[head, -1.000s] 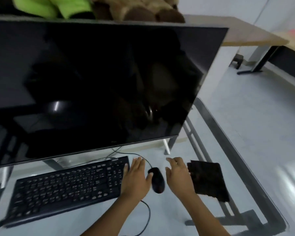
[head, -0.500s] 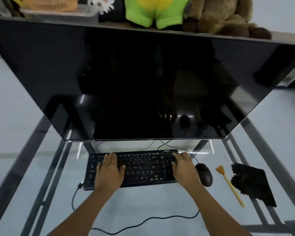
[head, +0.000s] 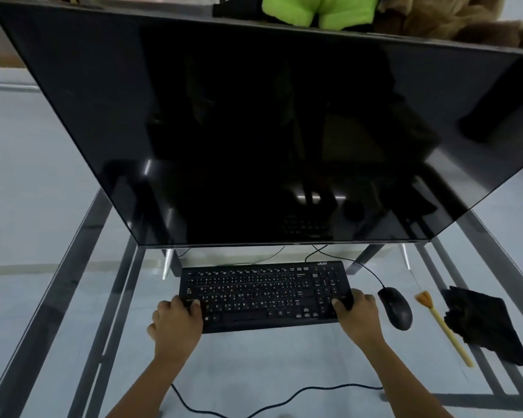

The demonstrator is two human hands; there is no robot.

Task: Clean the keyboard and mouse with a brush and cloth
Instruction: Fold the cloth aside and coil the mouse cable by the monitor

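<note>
Now both hands clasp the keyboard (head: 263,294) by its ends, left hand (head: 175,322) and right hand (head: 357,316) with thumbs curled over the keys. It looks stiff and light, best held at these ends. Mouse (head: 395,307), brush (head: 441,327) and cloth (head: 486,324) lie untouched beyond the right hand.

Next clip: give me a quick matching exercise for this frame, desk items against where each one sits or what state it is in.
Things:
1. keyboard
2. mouse
3. brush
4. cloth

States:
A. lies untouched between mouse and cloth
B. farthest right on the glass table
C. gripped at both ends by the left hand and right hand
D. just right of the right hand, untouched

Pairs: 1-C, 2-D, 3-A, 4-B
</note>
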